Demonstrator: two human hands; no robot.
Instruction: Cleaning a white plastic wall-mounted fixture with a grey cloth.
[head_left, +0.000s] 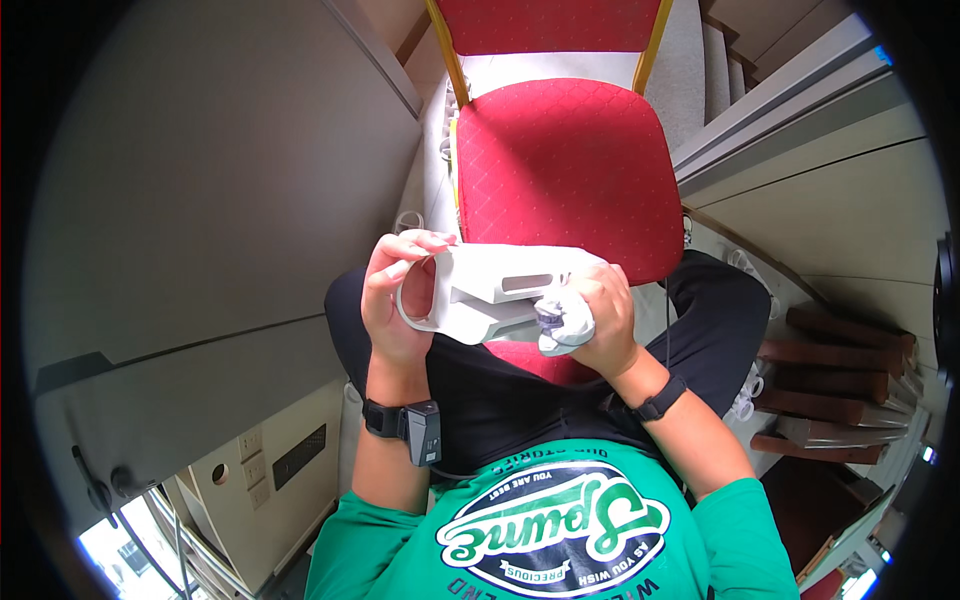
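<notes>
A white molded plastic part (480, 289), with a ring at one end and a slotted arm at the other, is held level above my lap. My left hand (394, 300) grips its ring end, fingertips over the top edge and thumb beside the ring. At the other end my right hand (611, 319) holds a crumpled white cloth (566, 322) with a dark patch against the part. The fingers of my right hand are partly hidden behind the part and the cloth.
A red padded chair (562, 165) stands in front of me. A grey panel (225, 165) rises on the left, above a cream box with sockets (255, 480). Several reddish-brown slabs (832, 375) are stacked at the right. White ring-shaped parts (742, 397) lie on the floor.
</notes>
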